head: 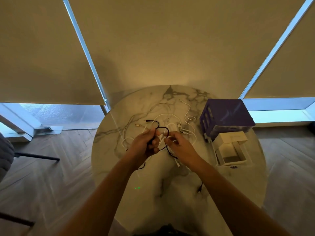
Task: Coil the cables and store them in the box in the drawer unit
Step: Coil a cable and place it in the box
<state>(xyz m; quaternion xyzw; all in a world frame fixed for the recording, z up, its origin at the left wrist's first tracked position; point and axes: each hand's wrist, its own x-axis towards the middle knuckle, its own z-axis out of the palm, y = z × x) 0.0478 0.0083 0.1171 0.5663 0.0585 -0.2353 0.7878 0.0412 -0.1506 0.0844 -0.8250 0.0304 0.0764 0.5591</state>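
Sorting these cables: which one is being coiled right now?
The black cable, looped between the left hand and right hand; the white cables lie loose on the table.

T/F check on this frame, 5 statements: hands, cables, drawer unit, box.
1. Both hands hold the black cable. True: the left hand grips it and the right hand pinches it.
2. The white cables are already coiled in the box. False: they lie loose on the marble table.
3. The purple drawer unit stands on the table's right side. True.
4. The white box is closed. False: it is open, in the pulled-out bottom drawer.
5. The drawer unit sits on the floor. False: it stands on the table.
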